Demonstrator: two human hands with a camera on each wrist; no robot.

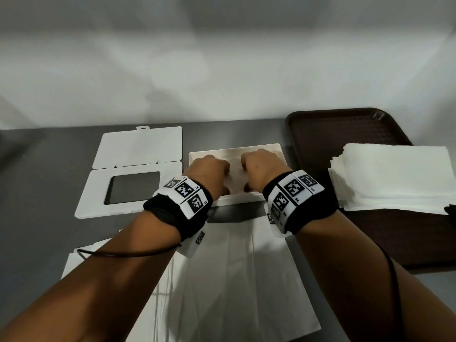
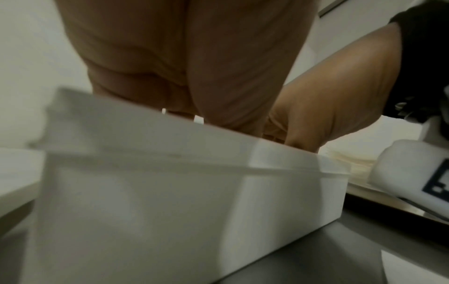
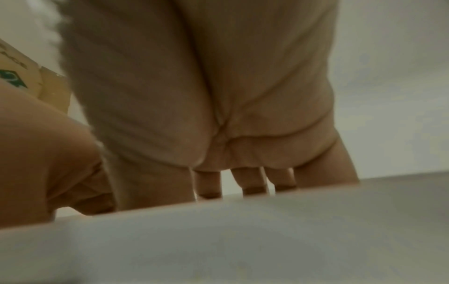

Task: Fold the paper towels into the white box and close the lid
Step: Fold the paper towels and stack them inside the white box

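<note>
We see the left hand (image 1: 208, 172) and right hand (image 1: 259, 167) side by side inside the white box (image 1: 276, 147), fingers reaching down into it (what they touch is hidden). The lid (image 1: 98, 191) lies open beside it; paper towels (image 1: 394, 176) sit stacked on the tray (image 1: 320, 129).

Both forearms reach forward side by side, each wrist wrapped in a black band carrying white blocks with black-and-white square markers. The left hand (image 1: 208, 169) and right hand (image 1: 259, 164) sit close together, knuckles up, backs toward the head camera. On the right wrist view, the fingers (image 3: 252, 182) point straight down, slightly spread.
</note>
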